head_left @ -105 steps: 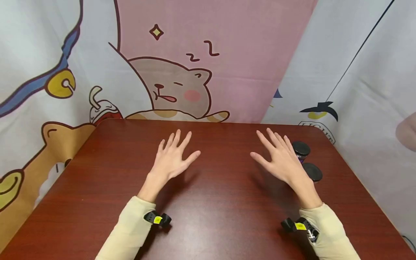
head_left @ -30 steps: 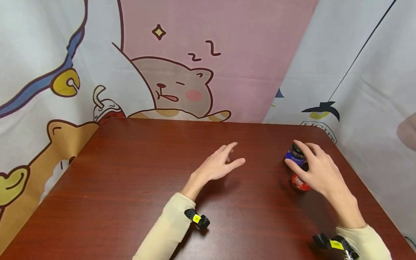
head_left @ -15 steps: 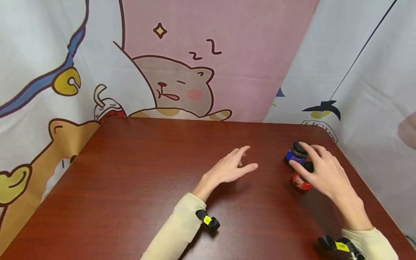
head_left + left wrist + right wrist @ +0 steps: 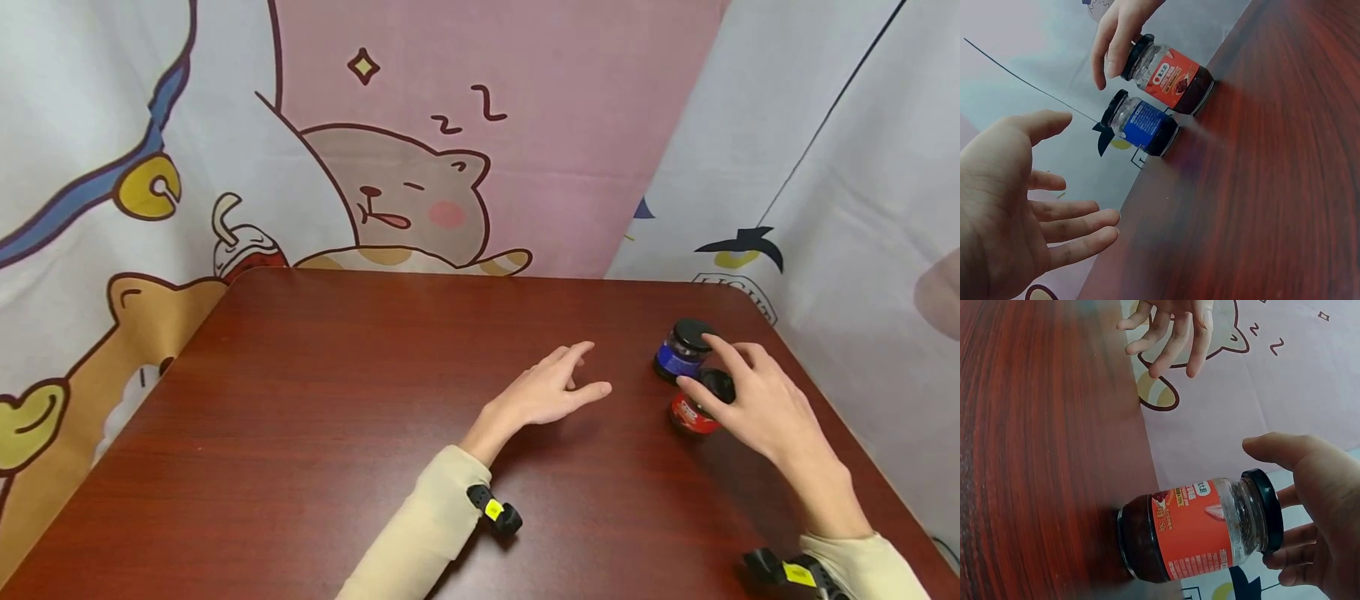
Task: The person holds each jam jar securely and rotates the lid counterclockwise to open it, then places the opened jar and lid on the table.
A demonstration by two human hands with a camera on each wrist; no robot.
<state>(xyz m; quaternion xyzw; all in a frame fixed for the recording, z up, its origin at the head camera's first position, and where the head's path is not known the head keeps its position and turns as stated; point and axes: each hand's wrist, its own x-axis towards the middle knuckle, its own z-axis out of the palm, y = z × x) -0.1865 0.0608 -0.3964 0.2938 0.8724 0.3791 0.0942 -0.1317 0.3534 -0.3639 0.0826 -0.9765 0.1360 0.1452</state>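
Two glass jars with black lids stand upright at the right of the table: a red-labelled jar point(image 4: 693, 414) nearer me, and a blue-labelled jar point(image 4: 678, 358) just behind it. My right hand point(image 4: 772, 412) is at the lid of the red-labelled jar, thumb and fingers spread apart. In the right wrist view the thumb stands off the lid point(image 4: 1263, 511), while the other fingers show behind it. To the left of both jars, my left hand point(image 4: 543, 392) hovers over the table with its fingers loosely extended, holding nothing. The left wrist view shows its palm point(image 4: 997, 200) facing the jars.
The brown wooden table point(image 4: 300, 417) reaches back to a cloth backdrop point(image 4: 585, 125) printed with cartoon animals. A white cloth wall point(image 4: 862, 250) runs along the right edge, close beside the jars. Each wrist carries a black strap with a small camera.
From above the left of the table, my left hand has moved right toward the jars. My right hand has come from beside the jars to over the red-labelled one, drifting slightly right lately.
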